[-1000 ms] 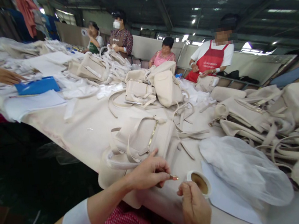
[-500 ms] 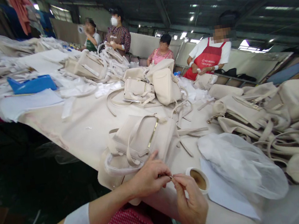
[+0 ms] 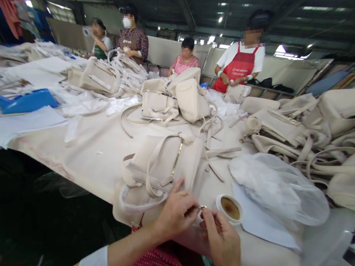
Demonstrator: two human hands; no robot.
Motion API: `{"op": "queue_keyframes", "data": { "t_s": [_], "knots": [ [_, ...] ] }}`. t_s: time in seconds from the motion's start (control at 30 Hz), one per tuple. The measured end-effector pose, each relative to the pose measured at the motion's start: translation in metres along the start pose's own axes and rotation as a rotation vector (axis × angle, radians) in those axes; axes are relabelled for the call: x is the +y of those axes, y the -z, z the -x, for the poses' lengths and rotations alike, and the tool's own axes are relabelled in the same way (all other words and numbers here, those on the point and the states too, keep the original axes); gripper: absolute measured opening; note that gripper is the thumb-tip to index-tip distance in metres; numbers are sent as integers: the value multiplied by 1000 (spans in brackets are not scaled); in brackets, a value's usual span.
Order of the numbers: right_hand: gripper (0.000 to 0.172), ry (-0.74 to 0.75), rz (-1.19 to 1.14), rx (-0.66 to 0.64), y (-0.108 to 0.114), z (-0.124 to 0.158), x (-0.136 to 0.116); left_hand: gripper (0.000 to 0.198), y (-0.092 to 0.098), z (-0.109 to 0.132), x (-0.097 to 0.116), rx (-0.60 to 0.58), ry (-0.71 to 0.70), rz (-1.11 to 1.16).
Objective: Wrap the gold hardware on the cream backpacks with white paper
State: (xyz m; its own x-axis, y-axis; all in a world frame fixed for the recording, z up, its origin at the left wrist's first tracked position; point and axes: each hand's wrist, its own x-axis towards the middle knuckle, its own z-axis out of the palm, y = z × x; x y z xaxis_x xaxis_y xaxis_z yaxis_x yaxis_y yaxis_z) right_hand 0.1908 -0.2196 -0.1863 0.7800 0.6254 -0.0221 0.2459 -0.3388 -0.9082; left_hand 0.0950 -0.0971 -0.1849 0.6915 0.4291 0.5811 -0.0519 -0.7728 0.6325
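Observation:
Close in front of me, my left hand pinches a small shiny metal piece, its index finger stretched toward the bag. The fingertips of my right hand meet the same piece from the other side; its exact kind is too small to make out. Just beyond my left hand lies a cream handbag with a gold zipper and looped handles. Part of another cream bag, with a plastic-wrapped handle, shows beneath it. Beside my right hand stands a round white tub with brownish contents.
A crumpled clear plastic bag lies over a white sheet on the right. Cream bags are heaped behind it, and more bags sit mid-table. A blue object rests at left. Several people stand across the table.
The view has shifted slightly, so the scene sits a little further left. My fingertips have parted a bit, and the shiny metal piece shows more clearly between them.

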Motion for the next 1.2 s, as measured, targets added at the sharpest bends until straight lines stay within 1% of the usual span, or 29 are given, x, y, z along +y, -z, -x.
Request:
{"op": "queue_keyframes", "data": {
  "t_s": [0.07, 0.17, 0.3, 0.37, 0.43, 0.5, 0.53, 0.6, 0.67, 0.73, 0.9, 0.97, 1.03, 1.1, 1.2],
  "knots": [
    [55, -1, -24, -4, -2, -2, -2, 15, -4, 4, -3, 13, -44, -50],
    [49, 48, -24, -9, -3, -3, -1, 16, -8, 8, -7, -2, -82, -116],
    [41, 138, 72, 9, -3, -4, 1, 20, -11, 10, -8, -14, -108, -177],
    [40, 198, 151, 48, -4, -5, -1, 20, -10, 10, -6, -6, -114, -162],
    [41, 275, 222, 112, -5, -8, -1, 18, -6, 7, -1, -5, -69, -97],
    [41, 322, 232, 185, -3, -10, 0, 15, 2, 2, 6, -11, 36, 12],
    [41, 313, 200, 203, -2, -10, 1, 14, 7, -2, 10, -15, 97, 78],
    [40, 243, 70, 178, 1, -10, 2, 13, 17, -9, 17, -33, 218, 218],
    [40, 180, -96, 119, 2, -8, 1, 12, 25, -16, 22, -63, 313, 344],
    [40, 199, -213, 88, 0, -7, -4, 11, 29, -20, 23, -94, 370, 431],
    [20, 427, -283, 160, -11, -8, -14, 11, 32, -21, 20, -106, 391, 481],
    [16, 444, -292, 158, -12, -10, -13, 11, 32, -20, 20, -113, 390, 493],
    [14, 457, -289, 127, -11, -11, -11, 11, 33, -18, 20, -119, 384, 506],
    [11, 512, -255, 101, -8, -13, -8, 11, 34, -17, 20, -124, 387, 518],
    [8, 675, -118, 139, -3, -17, -7, 11, 34, -16, 21, -129, 414, 540]
  ]
}}
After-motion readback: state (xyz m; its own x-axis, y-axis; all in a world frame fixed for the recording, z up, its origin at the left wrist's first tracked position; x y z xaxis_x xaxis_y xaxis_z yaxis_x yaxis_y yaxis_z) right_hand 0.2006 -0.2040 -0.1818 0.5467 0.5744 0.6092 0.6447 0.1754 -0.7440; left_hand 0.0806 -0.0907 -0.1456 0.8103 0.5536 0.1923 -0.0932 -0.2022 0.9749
